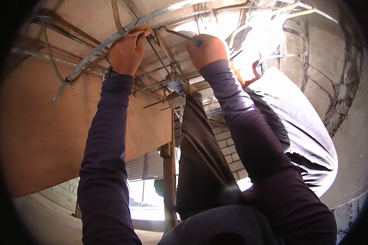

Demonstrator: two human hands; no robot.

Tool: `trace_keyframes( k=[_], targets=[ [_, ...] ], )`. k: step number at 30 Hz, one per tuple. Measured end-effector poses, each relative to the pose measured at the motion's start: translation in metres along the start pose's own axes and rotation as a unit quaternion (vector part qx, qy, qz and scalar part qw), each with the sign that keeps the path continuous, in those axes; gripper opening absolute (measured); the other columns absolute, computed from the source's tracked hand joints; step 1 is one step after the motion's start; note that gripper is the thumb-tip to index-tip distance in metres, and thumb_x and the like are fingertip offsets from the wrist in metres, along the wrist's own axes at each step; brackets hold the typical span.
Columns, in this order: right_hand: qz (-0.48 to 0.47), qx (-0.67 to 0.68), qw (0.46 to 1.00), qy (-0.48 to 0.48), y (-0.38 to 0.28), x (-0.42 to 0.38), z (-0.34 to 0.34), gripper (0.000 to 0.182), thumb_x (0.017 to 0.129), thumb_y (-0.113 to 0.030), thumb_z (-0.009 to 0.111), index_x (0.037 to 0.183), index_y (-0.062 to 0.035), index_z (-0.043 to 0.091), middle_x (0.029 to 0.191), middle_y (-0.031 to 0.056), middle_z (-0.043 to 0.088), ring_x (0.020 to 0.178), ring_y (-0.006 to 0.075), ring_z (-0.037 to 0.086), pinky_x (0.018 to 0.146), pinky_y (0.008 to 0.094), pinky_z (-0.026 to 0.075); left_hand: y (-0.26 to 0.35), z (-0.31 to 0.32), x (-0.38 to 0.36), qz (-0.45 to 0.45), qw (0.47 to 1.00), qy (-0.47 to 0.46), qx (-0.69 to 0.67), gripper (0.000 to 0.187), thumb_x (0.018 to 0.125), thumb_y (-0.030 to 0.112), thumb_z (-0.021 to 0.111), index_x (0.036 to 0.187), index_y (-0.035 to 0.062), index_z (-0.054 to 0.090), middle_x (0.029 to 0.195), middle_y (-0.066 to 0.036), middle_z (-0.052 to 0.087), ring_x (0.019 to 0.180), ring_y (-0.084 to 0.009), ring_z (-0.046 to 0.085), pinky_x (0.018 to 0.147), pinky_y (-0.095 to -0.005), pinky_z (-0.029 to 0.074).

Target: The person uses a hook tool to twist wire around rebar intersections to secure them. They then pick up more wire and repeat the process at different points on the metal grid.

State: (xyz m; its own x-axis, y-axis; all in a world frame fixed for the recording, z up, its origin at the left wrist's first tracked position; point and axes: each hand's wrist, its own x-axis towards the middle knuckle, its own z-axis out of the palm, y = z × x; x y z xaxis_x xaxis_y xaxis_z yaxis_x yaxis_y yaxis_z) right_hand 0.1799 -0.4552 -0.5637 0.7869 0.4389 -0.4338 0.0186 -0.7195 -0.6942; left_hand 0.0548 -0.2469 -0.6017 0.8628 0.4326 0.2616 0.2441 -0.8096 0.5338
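Observation:
My left hand [129, 51] is closed at a long ribbed steel bar [92, 55], its thumb and fingers pinched together near a bent stirrup [117, 18]. What lies between those fingertips is too small to make out. In my right hand [208, 51] is a thin dark rebar tying hook [173, 32]. The fingers wrap round its handle, and its bent tip points left, close to the left fingertips. Crossing bars [163, 67] of the steel cage run below and between both hands.
A plywood panel [86, 126] stands on the left. A foot in a grey perforated clog [177, 86] rests among the bars. On the right are a sunlit trouser leg [302, 122] and a rough block wall [323, 65]. A wooden post [169, 183] stands lower down.

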Motion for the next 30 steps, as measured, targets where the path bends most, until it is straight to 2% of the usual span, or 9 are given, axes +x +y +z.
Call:
trace_keyframes(
  k=[3,7,11,13,14,18,22,24,30],
  targets=[
    [-0.09,-0.097,0.991,-0.032,0.002,0.008,0.0,0.042,0.086,-0.032,0.072,0.101,0.0073,0.07,0.071,0.0178,0.069,0.066,0.03,0.069,0.068,0.0397,0.055,0.003,-0.004,-0.006,-0.018,0.992,-0.056,0.108,0.031,0.096,0.033,0.064,0.085,0.0065,0.076,0.071,-0.015,0.069,0.065,-0.0323,0.067,0.06,-0.0415,0.054],
    [0.094,0.019,0.983,-0.153,0.007,0.018,-0.022,0.033,0.094,-0.025,0.07,0.118,-0.0016,0.068,0.085,0.0037,0.068,0.067,0.015,0.062,0.061,0.0307,0.053,0.002,0.001,-0.01,-0.002,0.995,-0.016,0.101,0.029,0.096,0.031,0.064,0.085,0.0072,0.077,0.07,-0.015,0.069,0.066,-0.0321,0.067,0.06,-0.0414,0.054],
    [0.293,0.456,0.757,-0.365,0.039,0.069,-0.048,0.024,0.099,-0.013,0.06,0.118,-0.0001,0.066,0.082,0.0011,0.055,0.072,0.0163,0.059,0.056,0.0247,0.051,0.006,-0.003,-0.003,0.014,0.995,-0.004,0.1,0.025,0.094,0.028,0.066,0.082,0.008,0.074,0.073,-0.012,0.069,0.067,-0.0316,0.067,0.06,-0.0409,0.055],
    [-0.065,0.239,0.805,-0.539,0.067,0.114,-0.028,0.035,0.092,-0.007,0.062,0.125,0.0046,0.063,0.077,0.0065,0.062,0.06,0.0132,0.053,0.048,0.0282,0.047,0.003,-0.007,-0.007,0.031,0.993,-0.004,0.113,0.024,0.092,0.027,0.068,0.077,0.0085,0.072,0.075,-0.011,0.069,0.067,-0.0313,0.067,0.06,-0.0406,0.055],
    [-0.182,-0.121,0.899,-0.38,-0.029,0.06,-0.06,0.028,0.091,-0.003,0.058,0.117,0.0013,0.068,0.072,0.0058,0.06,0.061,0.0177,0.055,0.052,0.0297,0.051,0.005,-0.008,-0.007,0.02,0.991,-0.026,0.128,0.024,0.093,0.027,0.067,0.078,0.009,0.072,0.076,-0.011,0.069,0.067,-0.0316,0.067,0.06,-0.0408,0.055],
    [-0.19,-0.396,0.837,-0.326,-0.076,0.033,-0.007,0.034,0.093,-0.015,0.06,0.124,-0.0019,0.061,0.099,0.0218,0.073,0.096,0.0343,0.073,0.08,0.0477,0.058,0.006,-0.009,-0.001,0.026,0.993,-0.024,0.116,0.025,0.094,0.028,0.064,0.081,0.0102,0.074,0.077,-0.01,0.07,0.065,-0.0319,0.067,0.061,-0.0411,0.055],
    [-0.136,-0.372,0.875,-0.279,-0.087,0.0,-0.015,0.034,0.098,-0.032,0.059,0.116,-0.0047,0.065,0.09,0.013,0.075,0.082,0.0286,0.073,0.071,0.0407,0.059,0.007,-0.013,-0.004,0.01,0.995,-0.041,0.095,0.023,0.094,0.027,0.064,0.083,0.0107,0.075,0.077,-0.01,0.07,0.067,-0.0319,0.067,0.062,-0.041,0.055],
    [0.206,-0.055,0.876,-0.432,-0.076,0.01,-0.018,0.053,0.098,-0.053,0.056,0.111,-0.0059,0.074,0.086,0.0103,0.074,0.081,0.0254,0.073,0.083,0.0403,0.057,0.007,-0.016,0.0,0.038,0.995,-0.027,0.088,0.021,0.094,0.028,0.064,0.087,0.0113,0.076,0.079,-0.01,0.071,0.068,-0.0321,0.067,0.063,-0.0408,0.056],
    [0.085,-0.304,0.868,-0.383,-0.011,-0.004,0.023,0.054,0.093,-0.057,0.065,0.109,-0.0063,0.075,0.092,0.0115,0.074,0.077,0.0228,0.069,0.076,0.0368,0.057,0.001,-0.017,-0.001,0.045,0.988,-0.061,0.134,0.018,0.092,0.028,0.066,0.092,0.0145,0.077,0.079,-0.01,0.071,0.066,-0.0318,0.067,0.062,-0.0403,0.055]
  ],
)
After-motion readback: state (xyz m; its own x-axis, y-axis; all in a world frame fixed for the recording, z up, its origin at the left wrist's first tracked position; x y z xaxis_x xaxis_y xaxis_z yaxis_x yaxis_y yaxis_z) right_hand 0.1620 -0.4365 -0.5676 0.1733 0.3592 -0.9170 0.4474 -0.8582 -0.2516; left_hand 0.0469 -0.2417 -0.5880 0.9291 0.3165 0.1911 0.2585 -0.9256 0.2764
